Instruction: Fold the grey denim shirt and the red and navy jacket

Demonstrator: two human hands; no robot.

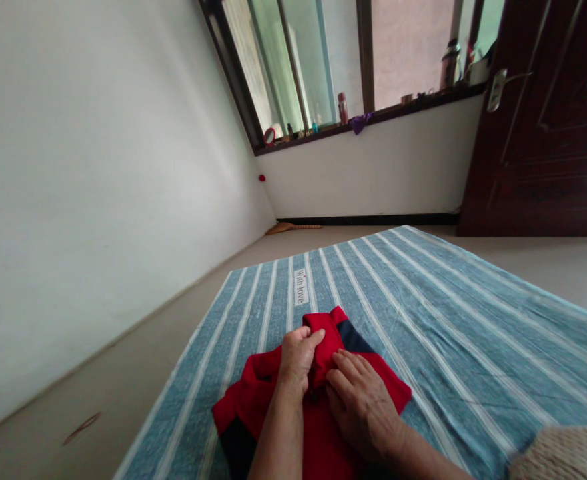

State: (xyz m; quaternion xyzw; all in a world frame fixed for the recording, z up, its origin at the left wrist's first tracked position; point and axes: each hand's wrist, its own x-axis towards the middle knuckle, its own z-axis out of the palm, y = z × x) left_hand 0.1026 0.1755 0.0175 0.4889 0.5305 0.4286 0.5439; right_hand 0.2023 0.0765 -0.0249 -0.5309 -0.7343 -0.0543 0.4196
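Observation:
A red top with dark navy panels (323, 433) lies bunched on a blue striped bedspread (403, 320). My left hand (296, 357) is closed on the edge of the top's collar-like folded band, thumb over the cloth. Just to its right, my right hand (361, 393) rests on the red cloth with its fingers stretched out over the band's lower side. Both forearms cover part of the top, and its near end runs out of view at the bottom.
A beige knitted thing (563, 453) shows at the lower right corner. Beyond the bed are a window sill (388, 119) with bottles and small items, a dark red door (543, 133), and a brown broom-like object (293, 228) on the floor. A white wall (98, 167) stands left.

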